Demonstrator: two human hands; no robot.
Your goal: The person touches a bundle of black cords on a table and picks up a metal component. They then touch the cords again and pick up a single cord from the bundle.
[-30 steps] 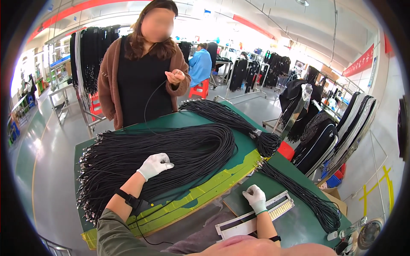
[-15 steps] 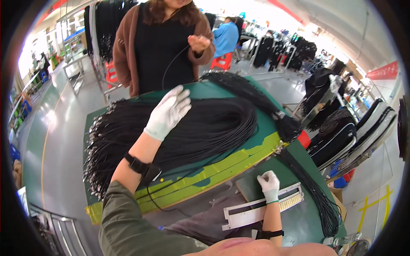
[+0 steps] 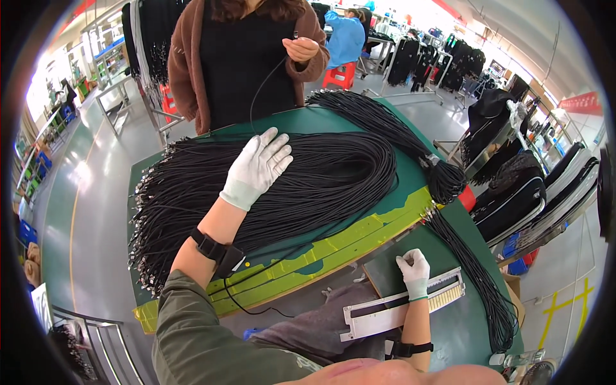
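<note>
Resting flat on the big looped bundle of thin black cords [image 3: 192, 186], the left hand [image 3: 256, 168] in its white knit glove is lying palm down with the fingers spread apart, not gripping anything. That bundle is taking up most of the far left part of the green worktable [image 3: 462, 321], with its metal-tipped ends fanning out at the left edge.

Over on the near right, the right hand [image 3: 414, 272] — also gloved — is curling its fingers together into a loose fist and pressing on the long white metal ruler-like jig [image 3: 401, 307].

A second tied hank of black cords [image 3: 410, 138] is lying along the far right, trailing down the table's right side.

Across the table, a person in a brown cardigan [image 3: 186, 64] is pinching a single black cord [image 3: 266, 86] — hands well apart from the gloved ones.
</note>
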